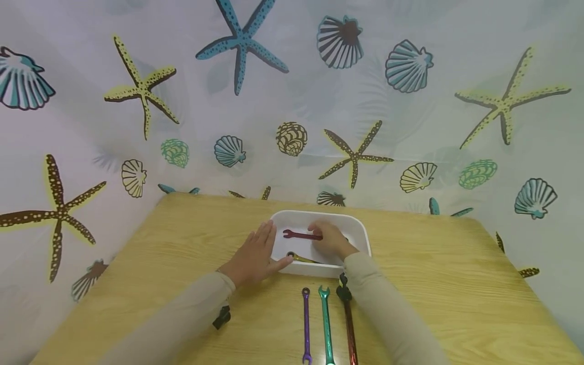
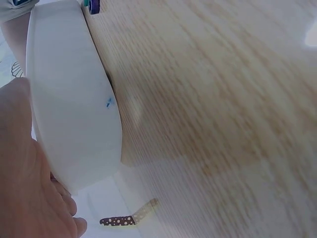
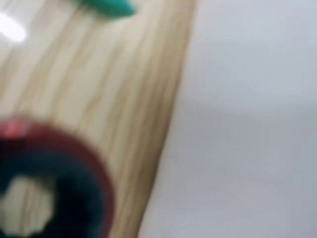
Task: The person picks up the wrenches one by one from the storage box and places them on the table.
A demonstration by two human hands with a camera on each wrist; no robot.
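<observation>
A white plastic bin (image 1: 315,270) stands on the wooden table. My left hand (image 1: 253,257) rests against its left end, fingers straight along the side and thumb at the front rim. The left wrist view shows that hand (image 2: 25,163) beside the bin's outer wall (image 2: 74,94). Inside the bin, my right hand (image 1: 329,240) holds one end of a red wrench (image 1: 298,234), its open-ended jaw pointing left; the fingertips are partly hidden. A yellow wrench (image 1: 304,259) lies near the bin's front wall.
In front of the bin lie a purple wrench (image 1: 306,324), a green wrench (image 1: 326,324) and a dark red wrench (image 1: 350,329), side by side. The last one's upper end is close to the right sleeve (image 1: 378,289). A patterned cloth (image 1: 274,167) hangs behind the table.
</observation>
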